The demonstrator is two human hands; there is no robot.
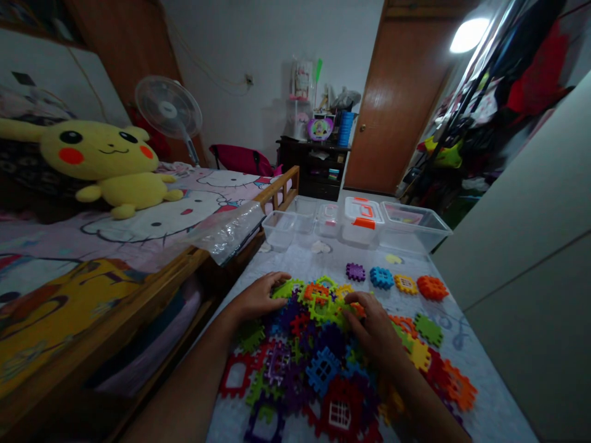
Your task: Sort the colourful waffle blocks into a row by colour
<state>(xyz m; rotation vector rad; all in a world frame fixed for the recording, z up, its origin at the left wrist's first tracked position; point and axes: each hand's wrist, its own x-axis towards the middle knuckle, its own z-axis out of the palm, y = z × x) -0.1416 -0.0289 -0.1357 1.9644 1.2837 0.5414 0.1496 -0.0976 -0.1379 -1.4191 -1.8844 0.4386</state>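
A heap of interlocking plastic building blocks (323, 366) in many colours covers the near part of the table. My left hand (261, 298) rests at the heap's far left side, thumb and fingers apart, touching a lime-green block (287, 288). On the other side, my right hand (373, 323) lies over the heap with fingers spread, its tips against yellow-green blocks (330, 309). Between the hands sits an orange block (316, 293). A blue window-shaped block (323, 367) and a red block with a white window (340, 413) lie nearer to me.
Beyond the heap stand small stacks of blocks: purple (355, 272), blue (381, 278), yellow (406, 284) and orange (432, 288). Clear plastic bins (415, 231) and a lidded box with orange clips (363, 215) line the far end. A wooden bed rail (194, 261) runs along the left.
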